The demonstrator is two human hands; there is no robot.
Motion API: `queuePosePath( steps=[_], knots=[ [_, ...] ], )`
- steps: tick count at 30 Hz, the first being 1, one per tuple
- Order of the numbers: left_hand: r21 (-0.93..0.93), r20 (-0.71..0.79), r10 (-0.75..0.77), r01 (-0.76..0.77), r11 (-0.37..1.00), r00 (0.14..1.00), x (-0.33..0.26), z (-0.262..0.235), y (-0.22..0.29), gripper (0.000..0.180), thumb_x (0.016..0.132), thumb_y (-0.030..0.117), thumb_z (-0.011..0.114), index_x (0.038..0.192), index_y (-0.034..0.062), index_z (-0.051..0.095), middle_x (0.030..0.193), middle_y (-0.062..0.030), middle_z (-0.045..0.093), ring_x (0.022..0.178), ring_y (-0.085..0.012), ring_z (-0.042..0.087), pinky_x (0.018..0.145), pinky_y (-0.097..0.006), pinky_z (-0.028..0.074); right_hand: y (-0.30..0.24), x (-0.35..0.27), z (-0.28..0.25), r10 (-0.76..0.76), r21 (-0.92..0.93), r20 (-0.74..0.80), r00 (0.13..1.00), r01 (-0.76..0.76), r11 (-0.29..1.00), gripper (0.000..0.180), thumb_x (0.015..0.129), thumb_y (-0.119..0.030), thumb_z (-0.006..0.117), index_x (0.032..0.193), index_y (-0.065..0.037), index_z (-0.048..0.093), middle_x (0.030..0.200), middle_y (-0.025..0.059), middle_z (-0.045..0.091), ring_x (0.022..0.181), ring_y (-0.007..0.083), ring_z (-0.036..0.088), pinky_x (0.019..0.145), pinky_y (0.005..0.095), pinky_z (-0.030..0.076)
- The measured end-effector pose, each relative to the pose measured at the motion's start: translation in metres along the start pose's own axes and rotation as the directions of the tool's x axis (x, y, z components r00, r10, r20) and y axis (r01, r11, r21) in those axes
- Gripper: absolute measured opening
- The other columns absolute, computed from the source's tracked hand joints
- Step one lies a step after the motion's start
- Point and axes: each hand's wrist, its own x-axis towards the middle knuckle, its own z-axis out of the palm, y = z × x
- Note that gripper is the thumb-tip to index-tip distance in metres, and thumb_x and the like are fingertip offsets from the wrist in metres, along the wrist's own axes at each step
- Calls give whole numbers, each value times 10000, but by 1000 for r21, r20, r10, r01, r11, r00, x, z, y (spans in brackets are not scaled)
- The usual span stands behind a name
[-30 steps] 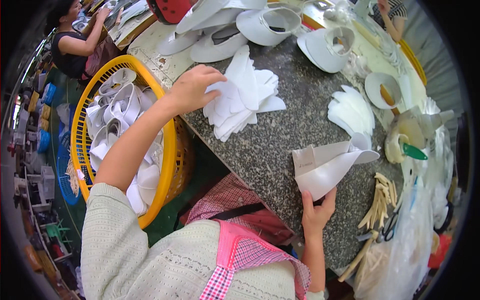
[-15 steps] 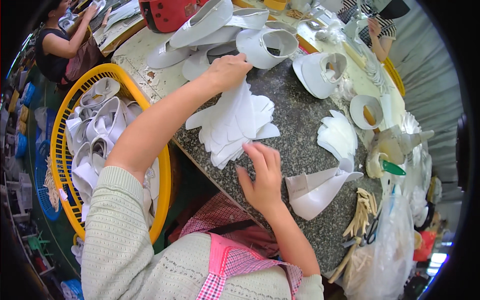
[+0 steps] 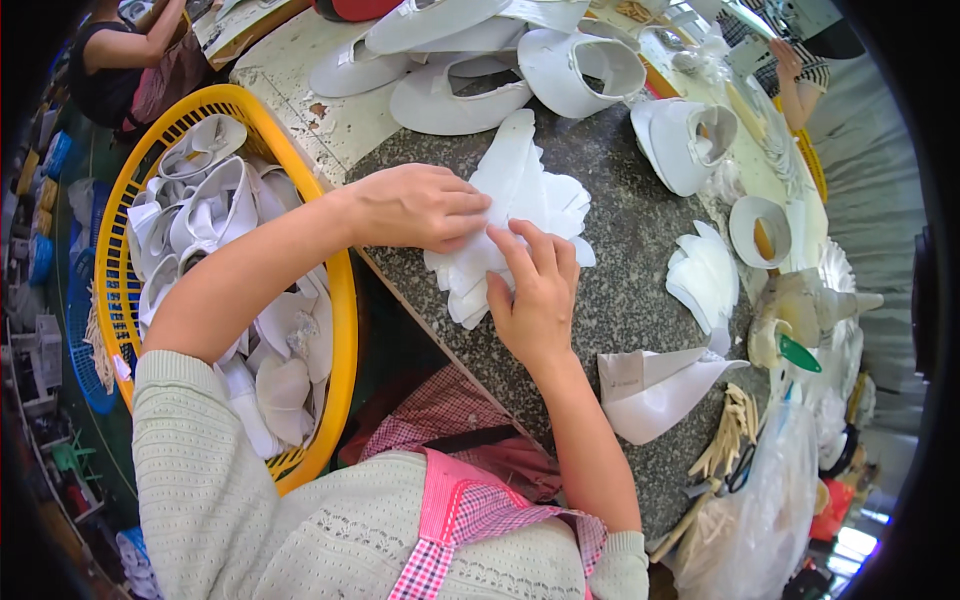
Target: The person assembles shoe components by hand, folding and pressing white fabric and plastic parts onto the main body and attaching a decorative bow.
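Currently both hands flat on the fanned stack of white cut pieces on the granite slab: left hand pins it, right hand fingertips apparently lifting one edge. Best peel slowly, keeping the stack pinned.

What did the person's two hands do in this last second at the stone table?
The right hand let go of the folded white piece at the table's near edge and moved left onto the stack of white cut pieces. The left hand stayed pressed on that stack. The yellow basket and folded piece stayed put.
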Motion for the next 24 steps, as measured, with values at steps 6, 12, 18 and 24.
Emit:
queuePosePath(
  steps=[6, 12, 18, 24],
  knots=[
    [154, -67, 43, -33, 988, 997, 0, 3, 5, 249, 722, 130, 599, 941, 9, 599, 992, -122, 615, 901, -216, 606, 770, -318, 496, 5, -2, 2, 34, 22, 4, 999, -34, 999, 431, 663, -86, 642, 1086, -148, 588, 1174, 28, 510, 1011, 278, 440, 839, 401, 356],
    [-157, -123, -438, 418, 895, 890, 46, 5, -19, 296, 702, 63, 570, 994, 62, 610, 904, -96, 584, 863, -244, 585, 735, -336, 495, 4, -6, 3, 10, -51, -34, 999, -12, 999, 396, 651, -107, 648, 1044, -129, 603, 1177, 25, 511, 1008, 268, 440, 837, 391, 352],
    [138, -21, -281, 282, 950, 959, 73, 16, -62, 316, 668, 8, 577, 970, 87, 625, 910, -56, 509, 875, -231, 556, 696, -324, 498, 4, -7, 9, -24, -57, -64, 998, 20, 998, 407, 627, -124, 660, 1029, -149, 607, 1168, 9, 512, 1011, 248, 439, 831, 384, 351],
    [179, -49, -131, 137, 974, 990, 48, 10, -70, 168, 669, 20, 585, 830, 47, 622, 935, -49, 510, 889, -210, 553, 677, -303, 500, 7, -6, 8, 25, -90, -53, 998, -30, 995, 405, 620, -133, 668, 1017, -168, 600, 1164, 0, 501, 1010, 242, 437, 810, 384, 364]
  ],
)
